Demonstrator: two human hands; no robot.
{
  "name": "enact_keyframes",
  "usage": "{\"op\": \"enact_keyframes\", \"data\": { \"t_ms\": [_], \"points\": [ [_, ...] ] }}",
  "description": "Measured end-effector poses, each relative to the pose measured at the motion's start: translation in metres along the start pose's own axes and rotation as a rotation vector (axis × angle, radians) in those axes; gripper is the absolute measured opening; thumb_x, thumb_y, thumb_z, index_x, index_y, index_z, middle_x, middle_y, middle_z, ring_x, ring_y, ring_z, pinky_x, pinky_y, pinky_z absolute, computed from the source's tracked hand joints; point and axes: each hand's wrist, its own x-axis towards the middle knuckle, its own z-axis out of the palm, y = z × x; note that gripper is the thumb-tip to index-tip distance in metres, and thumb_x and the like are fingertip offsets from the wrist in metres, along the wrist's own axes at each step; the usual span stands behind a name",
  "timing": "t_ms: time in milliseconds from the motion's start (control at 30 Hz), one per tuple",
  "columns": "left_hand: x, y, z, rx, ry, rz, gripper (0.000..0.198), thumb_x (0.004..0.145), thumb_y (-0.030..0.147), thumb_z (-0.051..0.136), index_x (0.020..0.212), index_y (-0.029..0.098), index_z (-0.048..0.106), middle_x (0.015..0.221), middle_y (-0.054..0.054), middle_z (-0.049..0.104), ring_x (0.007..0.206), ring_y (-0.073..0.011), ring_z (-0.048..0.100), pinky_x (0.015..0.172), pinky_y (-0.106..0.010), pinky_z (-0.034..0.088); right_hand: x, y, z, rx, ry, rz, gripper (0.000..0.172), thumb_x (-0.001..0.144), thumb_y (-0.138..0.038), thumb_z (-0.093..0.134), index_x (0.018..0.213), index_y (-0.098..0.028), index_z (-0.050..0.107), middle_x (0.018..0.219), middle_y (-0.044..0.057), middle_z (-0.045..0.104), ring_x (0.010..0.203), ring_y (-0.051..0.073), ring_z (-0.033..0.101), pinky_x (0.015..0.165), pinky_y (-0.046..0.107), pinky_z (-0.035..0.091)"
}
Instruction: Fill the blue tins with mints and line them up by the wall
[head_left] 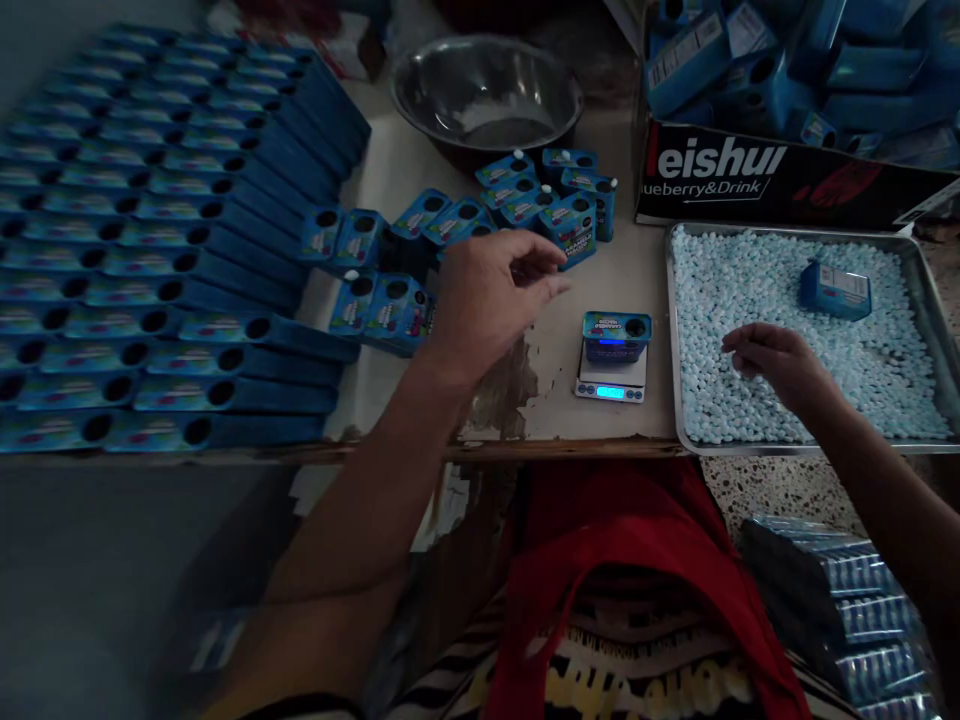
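Note:
My left hand hovers over the table with its thumb and fingers apart and nothing visible between them. Just beyond its fingertips stands a small blue box, one of a cluster of boxes, several of them with a small white piece on top. To the right, a blue box with a dark round hole in its top rests on a small digital scale, whose display glows blue. Over a metal tray of pale blue pellets, my right hand is closed, fingertips pressed together; whatever they hold is hidden.
Rows of blue boxes fill the table's left side. At the back is a steel bowl. A black carton full of blue boxes stands behind the tray. Another blue container lies on the pellets. Wrapped packs are below right.

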Motion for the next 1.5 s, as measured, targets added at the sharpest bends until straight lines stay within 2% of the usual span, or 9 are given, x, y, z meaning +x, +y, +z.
{"op": "enact_keyframes", "data": {
  "t_ms": [200, 333, 400, 500, 667, 833, 1000, 1233, 1500],
  "points": [
    [-0.03, 0.003, 0.045, 0.016, -0.113, 0.151, 0.075, 0.079, 0.026, 0.102, 0.146, 0.023, 0.067, 0.149, -0.013, 0.072, 0.139, -0.0342, 0.069, 0.117, -0.051, 0.06, 0.019, -0.023, -0.005, -0.503, -0.044, -0.222, 0.028, 0.095, -0.045, 0.073, 0.107, -0.023, 0.085, 0.098, 0.011, 0.081, 0.08, 0.023, 0.071, 0.075, 0.041, 0.056],
    [-0.021, 0.045, 0.054, 0.255, -0.443, 0.242, 0.045, 0.096, 0.016, 0.084, 0.139, 0.02, 0.07, 0.139, -0.013, 0.077, 0.134, -0.0346, 0.071, 0.109, -0.048, 0.062, 0.029, -0.027, -0.012, -1.074, 0.061, -0.448, 0.031, 0.091, -0.026, 0.079, 0.121, -0.028, 0.089, 0.142, 0.018, 0.076, 0.136, 0.049, 0.066, 0.11, 0.07, 0.05],
    [-0.009, 0.049, 0.028, 0.323, -0.418, 0.189, 0.036, 0.101, 0.015, 0.079, 0.135, 0.023, 0.071, 0.138, -0.011, 0.078, 0.132, -0.0314, 0.072, 0.107, -0.044, 0.063, 0.032, -0.027, -0.009, -1.09, 0.106, -0.552, 0.029, 0.094, -0.029, 0.08, 0.121, -0.027, 0.088, 0.147, 0.023, 0.073, 0.141, 0.053, 0.063, 0.112, 0.072, 0.048],
    [0.008, 0.025, -0.055, 0.402, -0.051, 0.09, 0.048, 0.096, 0.016, 0.086, 0.14, 0.023, 0.068, 0.148, -0.01, 0.074, 0.139, -0.0296, 0.069, 0.12, -0.045, 0.056, 0.028, -0.036, 0.02, -0.861, 0.14, -0.698, 0.016, 0.102, -0.034, 0.073, 0.114, -0.032, 0.084, 0.125, 0.02, 0.081, 0.116, 0.042, 0.076, 0.099, 0.06, 0.057],
    [0.029, -0.075, -0.189, 0.543, 0.281, -0.236, 0.068, 0.077, 0.017, 0.101, 0.137, 0.018, 0.067, 0.133, -0.003, 0.078, 0.123, -0.0256, 0.069, 0.122, -0.048, 0.053, 0.015, -0.079, 0.141, -0.584, -0.129, -0.776, 0.025, 0.107, -0.036, 0.065, 0.126, -0.027, 0.079, 0.106, 0.011, 0.082, 0.081, 0.027, 0.076, 0.075, 0.041, 0.059],
    [0.014, -0.158, -0.212, 0.363, 0.188, -0.351, 0.056, 0.087, 0.021, 0.088, 0.138, 0.01, 0.067, 0.132, -0.003, 0.077, 0.114, -0.0171, 0.064, 0.114, -0.033, 0.051, 0.035, -0.137, 0.268, -1.064, -0.488, -0.898, 0.057, 0.11, -0.013, 0.044, 0.164, -0.026, 0.057, 0.141, 0.015, 0.074, 0.097, 0.027, 0.076, 0.073, 0.037, 0.053],
    [-0.018, -0.181, -0.21, 0.308, 0.177, -0.347, 0.055, 0.09, 0.029, 0.084, 0.138, 0.009, 0.068, 0.131, -0.001, 0.076, 0.112, -0.0161, 0.063, 0.114, -0.031, 0.051, 0.063, -0.163, 0.32, -1.26, -0.524, -0.906, 0.048, 0.105, 0.001, 0.046, 0.144, -0.013, 0.068, 0.142, 0.018, 0.073, 0.097, 0.023, 0.074, 0.074, 0.034, 0.046],
    [-0.036, -0.187, -0.224, 0.336, -0.03, -0.271, 0.051, 0.091, 0.03, 0.086, 0.137, 0.014, 0.074, 0.132, -0.003, 0.078, 0.115, -0.0213, 0.068, 0.119, -0.043, 0.055, 0.039, -0.156, 0.283, -1.275, -0.504, -0.791, 0.025, 0.114, -0.033, 0.061, 0.117, -0.02, 0.082, 0.114, 0.011, 0.086, 0.097, 0.028, 0.079, 0.069, 0.035, 0.037],
    [-0.035, -0.232, -0.217, 0.349, -0.292, -0.301, 0.102, 0.076, 0.106, 0.06, 0.123, 0.018, 0.083, 0.113, -0.003, 0.083, 0.099, -0.0219, 0.07, 0.114, -0.047, 0.058, -0.019, -0.125, 0.161, -1.273, -0.136, -0.48, 0.022, 0.108, -0.037, 0.07, 0.113, -0.024, 0.086, 0.106, 0.009, 0.089, 0.095, 0.031, 0.084, 0.067, 0.034, 0.036]
  ]
}}
